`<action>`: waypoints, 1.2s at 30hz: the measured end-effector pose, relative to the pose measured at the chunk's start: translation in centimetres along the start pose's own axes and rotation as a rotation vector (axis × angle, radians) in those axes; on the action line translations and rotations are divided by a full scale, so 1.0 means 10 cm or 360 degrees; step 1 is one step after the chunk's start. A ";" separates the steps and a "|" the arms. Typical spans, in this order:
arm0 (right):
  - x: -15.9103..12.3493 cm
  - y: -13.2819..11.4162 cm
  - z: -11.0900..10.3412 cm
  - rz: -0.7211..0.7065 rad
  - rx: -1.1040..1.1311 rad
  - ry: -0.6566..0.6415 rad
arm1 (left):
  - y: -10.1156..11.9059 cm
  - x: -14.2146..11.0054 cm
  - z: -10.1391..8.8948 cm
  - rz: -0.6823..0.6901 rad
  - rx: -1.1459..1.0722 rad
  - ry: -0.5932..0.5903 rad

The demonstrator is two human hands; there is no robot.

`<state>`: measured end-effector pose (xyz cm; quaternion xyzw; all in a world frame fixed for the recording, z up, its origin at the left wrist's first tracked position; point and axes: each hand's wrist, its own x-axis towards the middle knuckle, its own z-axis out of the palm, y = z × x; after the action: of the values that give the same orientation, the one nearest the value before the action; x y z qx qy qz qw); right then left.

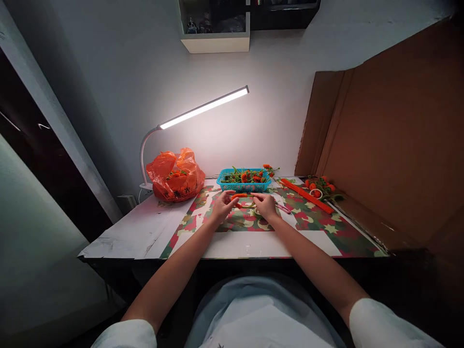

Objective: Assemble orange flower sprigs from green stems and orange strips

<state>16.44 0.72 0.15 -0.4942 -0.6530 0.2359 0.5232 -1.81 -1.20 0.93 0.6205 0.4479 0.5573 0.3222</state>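
Note:
My left hand pinches the orange end of a short, fuzzy-looking orange piece with a green stem, held level just above the table. The fingers of my right hand close on its green end. Just below it, a second orange and green piece shows between my hands; whether it is held or lying down I cannot tell. Partly covered by my right hand is a ring-shaped roll, perhaps tape. A slim pink-handled tool lies to the right of that hand.
Behind my hands stands a blue basket of orange flowers with green stems. An orange plastic bag sits at left beside the lit lamp. At right lie long orange strips, more orange flowers and a cardboard wall.

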 end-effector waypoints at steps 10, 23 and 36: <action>-0.05 -0.04 0.01 -0.0098 0.0212 0.0043 | 0.04 0.02 -0.02 -0.0038 -0.0262 0.0133; -0.01 -0.01 0.04 -0.0056 0.0251 -0.0090 | -0.02 0.05 -0.01 0.0003 -0.0242 0.0066; -0.06 -0.02 0.03 -0.0211 0.0057 -0.0093 | -0.10 0.03 -0.03 0.0074 -0.0053 -0.0254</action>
<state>16.04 0.20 -0.02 -0.4334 -0.6949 0.2268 0.5271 -2.33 -0.55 0.18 0.6678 0.3968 0.5208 0.3540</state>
